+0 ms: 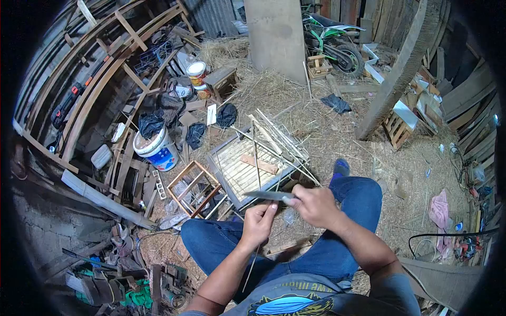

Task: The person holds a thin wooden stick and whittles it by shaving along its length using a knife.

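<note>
My right hand (316, 206) is closed around the handle of a knife (266, 195), its blade pointing left above my lap. Just below the blade, my left hand (258, 224) pinches a thin wooden strip (250, 271), whose lower end hangs down past my wrist. Beyond both hands stands a low slatted table (232, 190) with a dark frame. On it lie a small flat board (259, 164) and a bundle of long thin sticks (278, 141) along its far right side.
A small wooden frame (191, 167) sits left of the table, near a white-and-blue bucket (166, 155) topped with a black bag. Straw covers the floor (337, 134). A slanted post (392, 79) rises at right; a green motorbike (332, 45) stands behind.
</note>
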Available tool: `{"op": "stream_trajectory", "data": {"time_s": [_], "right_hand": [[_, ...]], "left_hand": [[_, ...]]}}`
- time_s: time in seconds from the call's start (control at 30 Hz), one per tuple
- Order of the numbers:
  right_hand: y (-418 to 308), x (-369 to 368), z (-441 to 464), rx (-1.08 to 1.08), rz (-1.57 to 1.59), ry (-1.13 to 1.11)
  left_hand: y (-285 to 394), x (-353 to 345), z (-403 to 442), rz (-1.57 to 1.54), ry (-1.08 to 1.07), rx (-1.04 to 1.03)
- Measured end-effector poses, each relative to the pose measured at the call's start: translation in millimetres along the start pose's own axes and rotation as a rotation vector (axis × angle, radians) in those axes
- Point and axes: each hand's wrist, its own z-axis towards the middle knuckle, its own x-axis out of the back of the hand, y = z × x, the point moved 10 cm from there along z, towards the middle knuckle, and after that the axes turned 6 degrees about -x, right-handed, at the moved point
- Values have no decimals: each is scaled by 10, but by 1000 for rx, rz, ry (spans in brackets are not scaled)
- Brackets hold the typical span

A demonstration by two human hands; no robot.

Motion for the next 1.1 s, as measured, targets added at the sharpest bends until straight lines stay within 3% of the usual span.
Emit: {"op": "stream_trajectory", "data": {"time_s": [0.17,0.27,0.37,0.43,0.53,0.63,0.7,0.83,0.9,0.97,1.03,1.07,1.1], "right_hand": [[-53,-55,18,88,-22,-4],[106,-54,51,61,-68,-45],[968,157,209,-287,-248,76],[1067,316,201,-247,-192,128],[749,146,84,-245,-51,-2],[191,143,-24,-47,10,65],[71,79,-27,-25,8,52],[-78,0,-38,65,-1,55],[-90,26,-34,78,-6,54],[-93,84,-27,100,-61,70],[196,222,59,6,-215,185],[592,243,150,-200,-170,94],[855,289,174,-264,-172,121]], "left_hand": [[294,-88,-17,-201,-8,-80],[147,-104,-67,-214,-83,26],[90,-77,-155,-192,-34,104],[143,-106,-164,-185,-30,-57],[71,-57,-104,-134,11,-47],[137,-3,-37,-101,97,-67],[138,-64,-32,-77,-14,-10],[221,-105,-49,-122,-13,-14],[324,-80,-62,-28,0,-126],[300,-116,-82,-155,-8,-47],[285,-140,-170,-280,-19,33],[286,-199,-250,-312,-84,45],[292,-253,-324,-342,-150,62]]}}
